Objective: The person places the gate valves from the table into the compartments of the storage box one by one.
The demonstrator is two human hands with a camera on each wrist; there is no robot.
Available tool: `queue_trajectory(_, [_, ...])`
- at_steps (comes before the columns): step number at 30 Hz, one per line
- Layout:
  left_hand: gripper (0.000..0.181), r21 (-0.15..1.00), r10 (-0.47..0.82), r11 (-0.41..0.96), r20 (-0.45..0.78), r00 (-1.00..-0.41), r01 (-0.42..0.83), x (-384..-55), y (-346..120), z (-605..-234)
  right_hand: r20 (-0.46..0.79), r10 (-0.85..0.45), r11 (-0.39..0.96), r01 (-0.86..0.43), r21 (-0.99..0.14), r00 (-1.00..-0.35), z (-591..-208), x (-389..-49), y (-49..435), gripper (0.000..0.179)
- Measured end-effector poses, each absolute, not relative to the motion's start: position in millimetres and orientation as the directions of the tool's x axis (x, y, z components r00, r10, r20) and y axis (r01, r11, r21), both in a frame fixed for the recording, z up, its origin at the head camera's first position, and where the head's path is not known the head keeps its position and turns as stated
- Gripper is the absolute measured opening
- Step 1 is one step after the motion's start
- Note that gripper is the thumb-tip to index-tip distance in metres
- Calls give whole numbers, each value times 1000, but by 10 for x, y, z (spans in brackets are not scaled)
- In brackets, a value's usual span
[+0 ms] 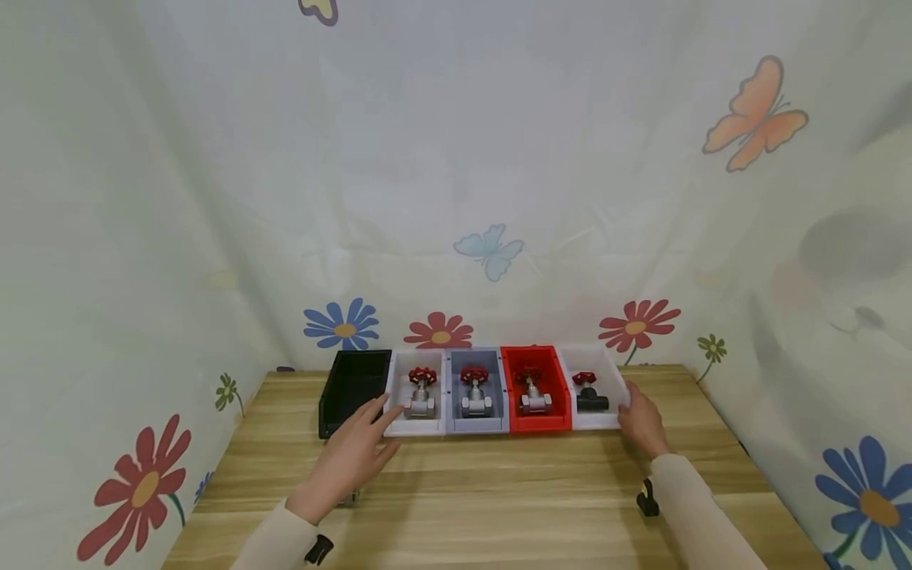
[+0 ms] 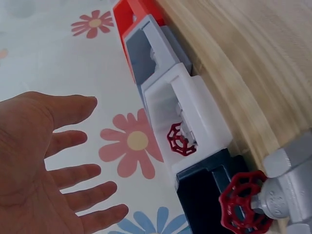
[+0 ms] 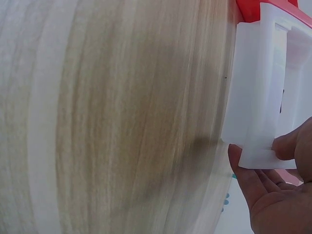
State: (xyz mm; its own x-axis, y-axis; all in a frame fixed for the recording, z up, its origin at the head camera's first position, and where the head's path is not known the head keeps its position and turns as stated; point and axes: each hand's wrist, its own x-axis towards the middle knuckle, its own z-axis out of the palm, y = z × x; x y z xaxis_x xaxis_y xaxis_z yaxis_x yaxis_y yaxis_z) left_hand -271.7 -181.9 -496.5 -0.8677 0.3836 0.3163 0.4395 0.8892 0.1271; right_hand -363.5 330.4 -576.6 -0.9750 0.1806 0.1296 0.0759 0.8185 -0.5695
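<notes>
My right hand grips the outer side wall of the right-hand white bin, thumb over the rim and fingers outside. Inside that bin is a black valve with a red handwheel. My left hand hovers with spread fingers near the front of the black bin and the left white bin, holding nothing. Metal gate valves with red handwheels sit in the left white bin, the grey-blue bin and the red bin. Another metal valve lies close to my left wrist, mostly hidden in the head view.
The bins stand side by side in a row along the back of the wooden table. Behind them hangs a pale curtain printed with flowers and butterflies, which also closes off both sides.
</notes>
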Motion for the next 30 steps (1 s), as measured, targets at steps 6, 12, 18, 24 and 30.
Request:
queue_trajectory(6, [59,157,351,897,316,-882,413,-2513,-1966,-5010,143,167,826,59,-561,-976,-5726,-3634,3280,55])
queue_trajectory(12, [59,180,303,918,258,-917,354,-2357,-2094,-5106,142,159,829,54,-557,-977,-5709,-3622,3278,54])
queue_trajectory(18, [59,196,280,929,179,-943,313,-2309,-2179,-5217,106,180,822,91,-562,-978,-5721,-3614,3296,54])
queue_trajectory(24, [65,240,254,930,127,-959,278,-2259,-2243,-5330,150,163,837,56,-544,-975,-5732,-3650,3323,54])
queue_trajectory(30, [68,265,240,928,118,-964,263,-2215,-2326,-5445,166,155,842,42,-539,-974,-5755,-3627,3321,54])
